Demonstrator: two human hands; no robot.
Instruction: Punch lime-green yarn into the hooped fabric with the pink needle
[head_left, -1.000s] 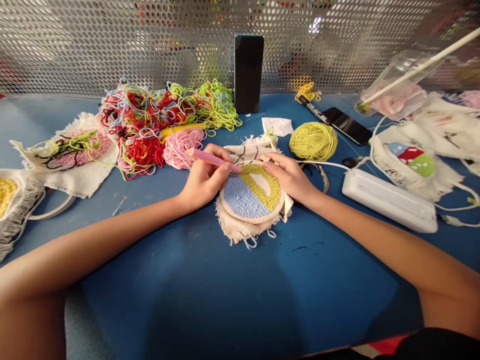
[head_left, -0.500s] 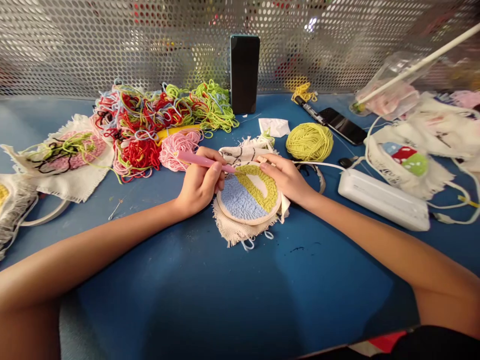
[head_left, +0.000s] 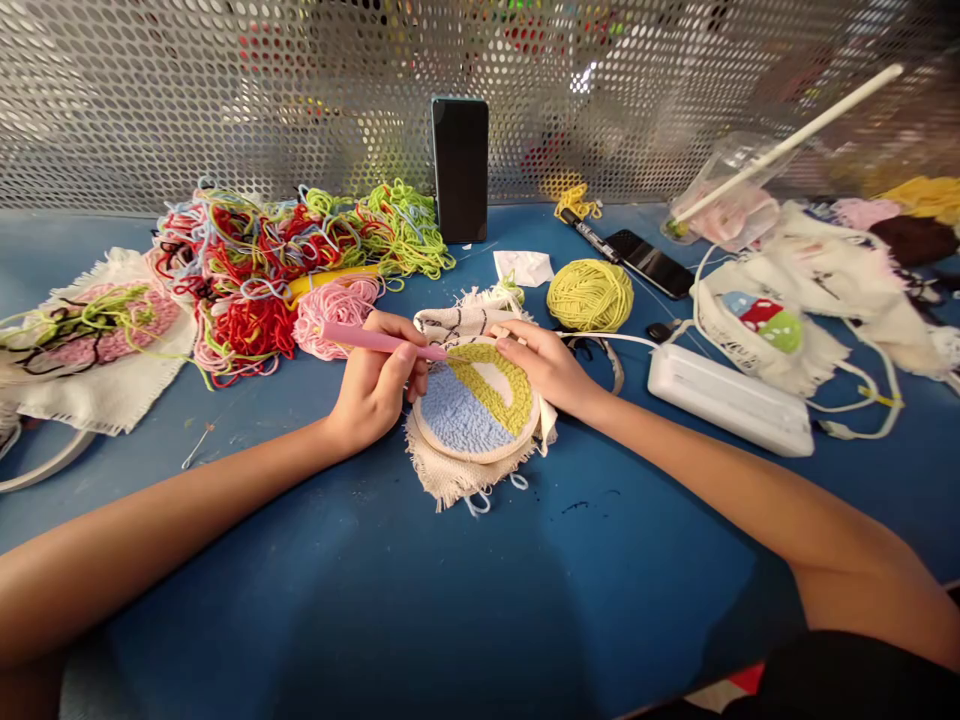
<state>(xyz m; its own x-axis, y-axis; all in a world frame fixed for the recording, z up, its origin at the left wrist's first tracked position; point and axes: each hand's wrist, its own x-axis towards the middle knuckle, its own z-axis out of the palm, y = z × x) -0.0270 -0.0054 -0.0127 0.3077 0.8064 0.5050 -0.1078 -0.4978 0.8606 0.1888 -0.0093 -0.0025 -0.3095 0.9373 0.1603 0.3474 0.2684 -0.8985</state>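
Between my hands is a round embroidery hoop (head_left: 480,458) with cream cloth, looped blue yarn on its lower left and olive-green yarn around a bare cream patch. My left hand (head_left: 379,385) is closed around a pink punch needle (head_left: 360,338), whose tip meets the upper left of the green loops. My right hand (head_left: 544,365) grips the hoop's upper right rim, thumb on the front, other fingers partly hidden behind. Fringed cloth (head_left: 442,478) hangs below the hoop, with small blue yarn loops under it.
Tangled yarn (head_left: 255,270) lies at the back left, beside a pink yarn bundle (head_left: 337,308). A phone (head_left: 460,170) stands upright behind. A green yarn ball (head_left: 590,295), white power strip (head_left: 727,398), flat phone (head_left: 649,262) and worked cloths (head_left: 765,320) are on the right.
The whole view has shifted, so everything appears further left and slightly lower. Both hands keep their holds on the punch needle and hoop.
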